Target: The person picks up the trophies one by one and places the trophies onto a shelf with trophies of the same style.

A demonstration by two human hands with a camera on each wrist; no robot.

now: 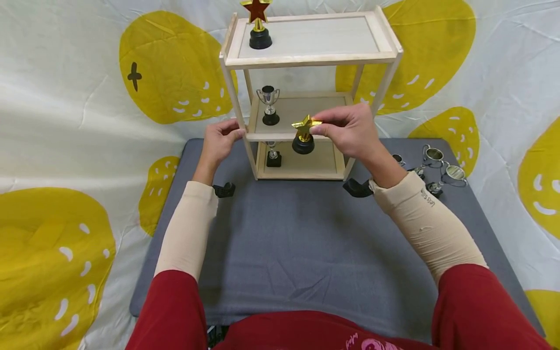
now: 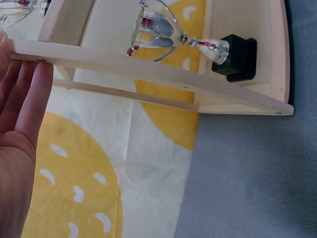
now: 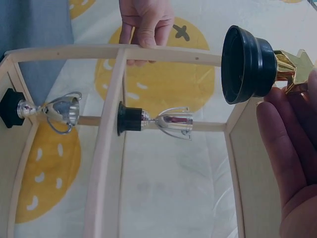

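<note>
My right hand (image 1: 350,129) pinches a gold star trophy (image 1: 303,145) by its star, between thumb and fingers, with the black round base hanging below. In the head view this trophy overlaps the front edge of the middle tier of a pale wooden shelf (image 1: 315,39). My left hand (image 1: 218,143) grips the shelf's left front post at middle-tier height, thumb on one side and fingers on the other. A silver two-handled trophy cup (image 1: 271,116) stands on the left of the middle tier. On the bottom tier stands another silver cup (image 2: 237,57) with a black base.
A red-star trophy (image 1: 260,40) stands at the top tier's left. Several silver cups (image 1: 434,153) are on the grey table (image 1: 280,243), right of the shelf, partly behind my right forearm. A white cloth with yellow shapes (image 1: 175,68) hangs behind.
</note>
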